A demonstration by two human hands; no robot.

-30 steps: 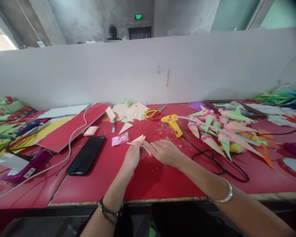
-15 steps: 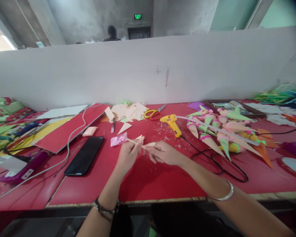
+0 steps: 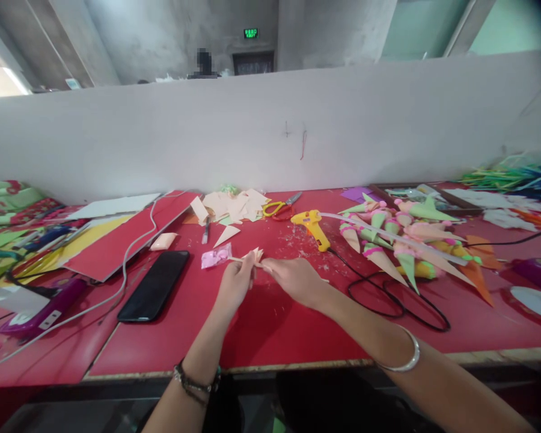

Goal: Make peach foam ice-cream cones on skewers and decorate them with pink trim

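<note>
The fingers of my left hand (image 3: pixel 239 275) pinch some small cream pieces (image 3: pixel 255 255) above the red table (image 3: pixel 270 337); my right fingers are bunched at their edge, their grip unclear. Left of them lies a pink packet (image 3: pixel 216 256), then a black phone (image 3: pixel 154 286). Beyond, to the right, sits a yellow glue gun (image 3: pixel 313 227).

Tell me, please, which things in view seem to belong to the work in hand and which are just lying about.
Likely in the work:
pale pieces in the left hand, met by the right hand
loose pale cutouts
glue gun
scissors

Probably just lying about:
phone
red board
</note>
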